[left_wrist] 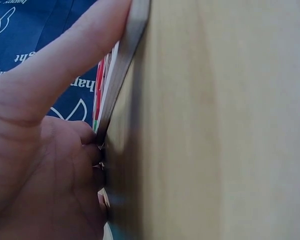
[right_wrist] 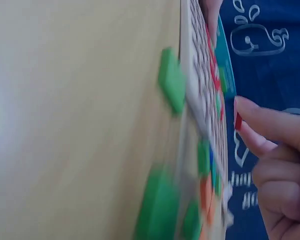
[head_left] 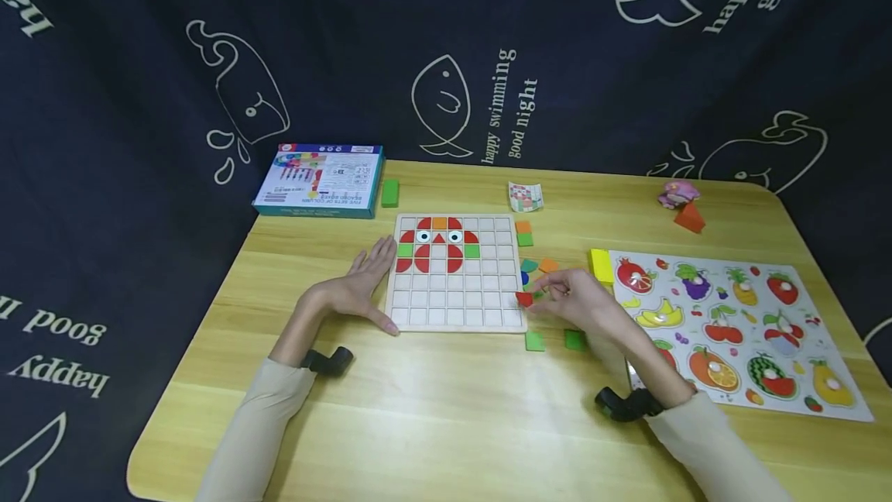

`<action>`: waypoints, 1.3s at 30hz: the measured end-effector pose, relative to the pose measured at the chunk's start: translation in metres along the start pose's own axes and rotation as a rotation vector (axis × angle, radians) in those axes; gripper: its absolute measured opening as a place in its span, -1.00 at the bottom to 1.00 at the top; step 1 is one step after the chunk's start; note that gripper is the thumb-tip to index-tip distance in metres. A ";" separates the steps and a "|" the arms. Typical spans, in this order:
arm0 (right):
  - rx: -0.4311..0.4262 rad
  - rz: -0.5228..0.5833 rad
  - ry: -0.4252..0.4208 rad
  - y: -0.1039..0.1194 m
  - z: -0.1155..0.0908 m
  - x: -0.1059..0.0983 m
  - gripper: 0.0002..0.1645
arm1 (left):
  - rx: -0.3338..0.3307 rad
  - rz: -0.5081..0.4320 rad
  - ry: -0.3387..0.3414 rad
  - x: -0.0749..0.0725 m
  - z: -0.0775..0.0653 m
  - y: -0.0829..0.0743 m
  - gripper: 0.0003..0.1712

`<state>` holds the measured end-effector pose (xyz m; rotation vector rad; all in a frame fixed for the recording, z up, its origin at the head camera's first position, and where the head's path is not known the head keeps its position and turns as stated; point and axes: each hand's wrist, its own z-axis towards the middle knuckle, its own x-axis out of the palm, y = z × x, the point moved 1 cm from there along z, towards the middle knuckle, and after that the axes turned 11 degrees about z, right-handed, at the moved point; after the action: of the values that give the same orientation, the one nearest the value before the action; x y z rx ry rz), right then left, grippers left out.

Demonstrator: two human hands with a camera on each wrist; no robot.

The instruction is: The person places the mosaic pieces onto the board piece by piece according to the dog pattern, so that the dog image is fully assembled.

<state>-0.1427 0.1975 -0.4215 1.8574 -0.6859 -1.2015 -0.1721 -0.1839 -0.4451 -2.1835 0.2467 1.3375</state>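
Note:
A wooden grid board (head_left: 446, 299) lies mid-table, with red, green and orange tiles and two eye tiles forming a face-like pattern in its upper left. My left hand (head_left: 355, 285) rests along the board's left edge, thumb at the near corner and fingers spread up the side; the left wrist view shows the thumb against the board's edge (left_wrist: 121, 75). Between thumb and forefinger my right hand (head_left: 581, 302) pinches a small red tile (head_left: 524, 298), held over the board's right edge. In the right wrist view the red tile (right_wrist: 238, 121) shows edge-on at the fingertips.
Loose green tiles (head_left: 534, 342), orange tiles (head_left: 548, 264) and a blue piece lie right of the board. A fruit puzzle board (head_left: 742, 331) and a yellow block (head_left: 601, 266) are further right. Behind stand a box (head_left: 320, 180), a green block (head_left: 390, 194) and a small picture card (head_left: 526, 197).

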 end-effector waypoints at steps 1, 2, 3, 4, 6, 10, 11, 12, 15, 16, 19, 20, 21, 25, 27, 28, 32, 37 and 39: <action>-0.017 0.001 -0.003 0.005 0.006 0.004 -0.73 | 0.000 0.000 -0.003 0.000 0.000 0.000 0.71; -0.028 -0.003 -0.009 0.010 0.012 0.008 -0.73 | -0.002 0.002 -0.003 0.000 0.000 0.001 0.72; -0.034 -0.007 -0.014 0.015 0.019 0.014 -0.73 | -0.003 0.001 -0.003 0.001 0.000 0.001 0.72; -0.038 -0.005 -0.022 0.020 0.026 0.019 -0.74 | -0.003 0.001 -0.003 0.001 0.000 0.001 0.72; -0.029 0.005 -0.044 0.029 0.041 0.029 -0.75 | -0.003 0.001 0.002 0.002 0.000 0.001 0.72; 0.009 0.045 -0.089 0.041 0.065 0.041 -0.76 | -0.012 0.011 0.005 0.002 0.000 0.002 0.72; 0.020 0.048 -0.097 0.041 0.069 0.042 -0.76 | -0.011 0.011 0.003 0.003 0.000 0.002 0.72; 0.030 0.049 -0.105 0.042 0.073 0.044 -0.76 | -0.012 0.012 0.001 0.002 0.000 0.002 0.72; 0.051 0.048 -0.119 0.039 0.080 0.046 -0.74 | -0.005 0.011 0.002 0.002 0.000 0.001 0.72; 0.057 0.051 -0.124 0.037 0.081 0.046 -0.73 | -0.004 0.011 0.003 0.002 0.000 0.001 0.72; 0.062 0.065 -0.135 0.034 0.084 0.044 -0.73 | -0.003 0.007 0.005 0.000 0.000 0.001 0.72; 0.063 0.080 -0.134 0.033 0.084 0.043 -0.73 | -0.003 0.006 0.003 0.000 0.000 0.001 0.72; 0.065 0.092 -0.131 0.031 0.085 0.043 -0.73 | -0.003 0.005 0.003 0.000 0.000 0.001 0.72; 0.064 0.137 -0.134 0.029 0.087 0.043 -0.77 | -0.006 -0.003 0.007 0.000 0.001 0.001 0.72; 0.054 0.141 -0.136 0.028 0.087 0.043 -0.78 | -0.002 0.002 0.011 0.000 0.001 0.000 0.73; 0.050 0.144 -0.136 0.028 0.087 0.042 -0.78 | 0.000 0.000 0.011 0.001 0.001 0.000 0.73; 0.030 0.130 -0.117 0.029 0.083 0.035 -0.76 | 0.006 0.000 0.006 0.001 0.002 0.000 0.73; 0.001 0.062 -0.127 0.022 0.066 0.008 -0.71 | 0.006 -0.008 0.002 0.002 0.000 0.000 0.72; -0.003 0.030 -0.154 0.016 0.056 -0.006 -0.68 | 0.007 -0.007 0.003 0.001 0.000 0.000 0.72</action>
<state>-0.1969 0.1751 -0.4175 1.7583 -0.7931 -1.3349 -0.1712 -0.1836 -0.4463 -2.1785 0.2442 1.3275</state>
